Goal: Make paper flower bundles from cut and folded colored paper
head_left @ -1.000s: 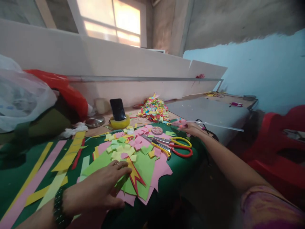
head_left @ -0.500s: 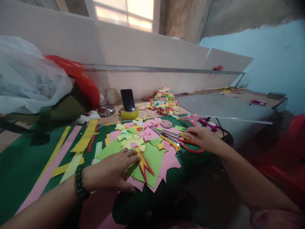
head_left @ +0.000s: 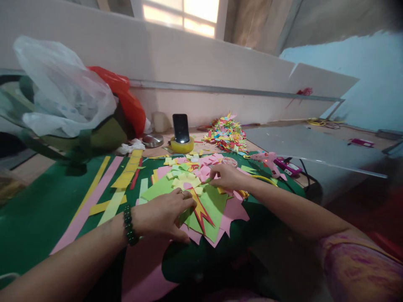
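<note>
My left hand (head_left: 163, 213) lies with fingers spread on a layered paper piece, its light green sheet (head_left: 214, 205) over a pink jagged-edged sheet (head_left: 237, 214). Beside its fingertips is a yellow paper flower (head_left: 179, 181) with a pink centre and a red-edged yellow ribbon tail (head_left: 201, 212). My right hand (head_left: 225, 177) is closed in a pinch just right of the flower, with a small green paper piece (head_left: 206, 181) at its fingertips. The fingers partly hide the grip. Behind my right wrist, the scissors (head_left: 266, 179) show only part of a handle.
A pink glue gun (head_left: 267, 160) with a lit red light lies at right. Paper strips (head_left: 91, 201) lie at left. Behind are a phone (head_left: 181, 128) propped on a tape roll (head_left: 182, 145), a heap of paper scraps (head_left: 226, 134), and bags (head_left: 72, 100).
My right hand has left the scissors and moved left to the small paper pieces beside the flower, closing in a pinch. My left hand stays on the green sheet. The view has shifted slightly.
</note>
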{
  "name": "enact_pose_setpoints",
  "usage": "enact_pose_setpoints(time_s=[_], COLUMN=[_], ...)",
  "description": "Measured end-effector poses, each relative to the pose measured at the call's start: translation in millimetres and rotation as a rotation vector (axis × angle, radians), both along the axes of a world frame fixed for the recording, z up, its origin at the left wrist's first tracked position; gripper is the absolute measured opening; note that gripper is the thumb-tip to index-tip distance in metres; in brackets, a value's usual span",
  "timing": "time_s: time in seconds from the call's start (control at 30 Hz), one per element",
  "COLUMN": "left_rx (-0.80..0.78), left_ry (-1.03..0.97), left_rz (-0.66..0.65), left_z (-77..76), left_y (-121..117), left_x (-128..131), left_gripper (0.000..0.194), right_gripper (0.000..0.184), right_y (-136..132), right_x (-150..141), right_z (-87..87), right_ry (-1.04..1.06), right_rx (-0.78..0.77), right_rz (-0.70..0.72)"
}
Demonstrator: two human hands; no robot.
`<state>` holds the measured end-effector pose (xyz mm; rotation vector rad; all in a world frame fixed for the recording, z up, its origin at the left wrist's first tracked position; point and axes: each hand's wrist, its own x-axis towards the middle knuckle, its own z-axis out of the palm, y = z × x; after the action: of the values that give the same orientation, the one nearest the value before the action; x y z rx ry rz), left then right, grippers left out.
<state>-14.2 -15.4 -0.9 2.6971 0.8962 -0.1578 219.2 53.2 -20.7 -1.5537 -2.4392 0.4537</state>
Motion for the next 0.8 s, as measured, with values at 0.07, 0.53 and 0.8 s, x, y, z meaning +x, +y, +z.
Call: enact_pose_setpoints(time_s=[0.07, 0.53, 0.8], left_rx=[-0.001, -0.013, 0.011], left_ry=[0.017, 0.000, 0.019], left_rz=[0.014, -0.010, -0.022], left_z=[-1.3, -4.8, -4.1], left_y=[0.3, 2.9, 2.2], left_x=[-0.1, -4.0, -2.7], left_gripper=[0.058, 0.071, 0.066], right_gripper=[0.008, 0.006, 0.002], right_y=[1.7, 2.4, -8.4], right_x=[1.1, -24.9, -36.9], right_z=[5.4, 31.9, 24.3], right_ry=[0.210, 0.734, 0.807], right_rx=[-0.038, -0.168, -0.346], right_rz=[-0.004, -0.001, -0.083])
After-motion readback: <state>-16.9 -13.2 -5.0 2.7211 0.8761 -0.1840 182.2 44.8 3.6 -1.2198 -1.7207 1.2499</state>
